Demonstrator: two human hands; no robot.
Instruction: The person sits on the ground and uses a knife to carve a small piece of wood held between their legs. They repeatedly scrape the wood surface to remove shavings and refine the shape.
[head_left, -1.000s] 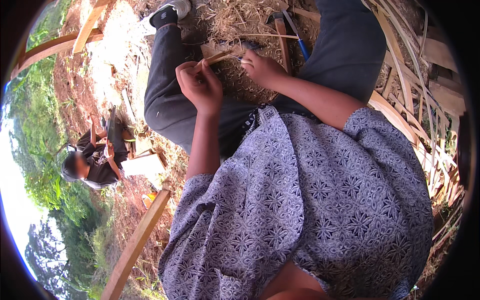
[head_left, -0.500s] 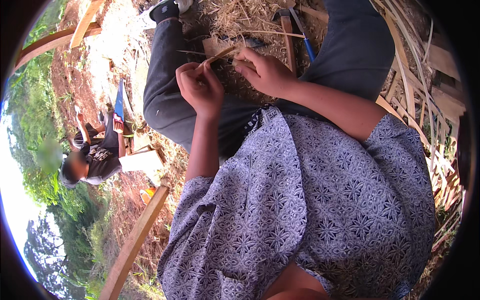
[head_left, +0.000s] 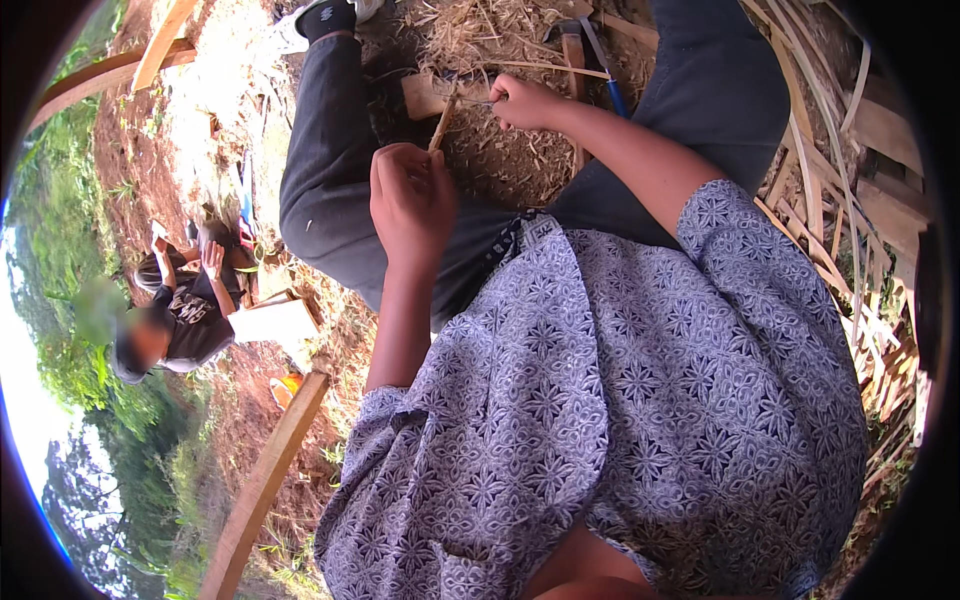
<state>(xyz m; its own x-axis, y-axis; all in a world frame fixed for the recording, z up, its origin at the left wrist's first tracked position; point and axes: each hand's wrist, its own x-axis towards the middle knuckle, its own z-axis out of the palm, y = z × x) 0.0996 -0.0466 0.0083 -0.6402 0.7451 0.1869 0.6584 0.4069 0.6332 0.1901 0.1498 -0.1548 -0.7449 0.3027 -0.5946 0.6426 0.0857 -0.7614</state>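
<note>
My left hand (head_left: 410,200) is closed round the lower end of a short, narrow wooden stick (head_left: 443,122), which points up and away from me. To its right, my right hand (head_left: 527,104) is wrapped round the handle of a knife. The thin knife blade (head_left: 472,101) reaches left, close to the stick's upper part; whether it touches the wood I cannot tell. Fingers hide the knife's handle. Behind the stick a flat piece of wood (head_left: 424,97) lies on the ground among shavings.
Beyond my right hand lie a wooden-handled tool (head_left: 574,58) and a blue-handled tool (head_left: 615,95). Cut wooden strips (head_left: 815,170) are heaped on the right. At left, another person (head_left: 190,310) sits near a pale board (head_left: 275,322). A wooden beam (head_left: 265,485) slants at lower left.
My right hand has moved up and away from my left, drawing the knife to the right. My left hand has dropped slightly. The other person's hand no longer holds the blue-bladed saw.
</note>
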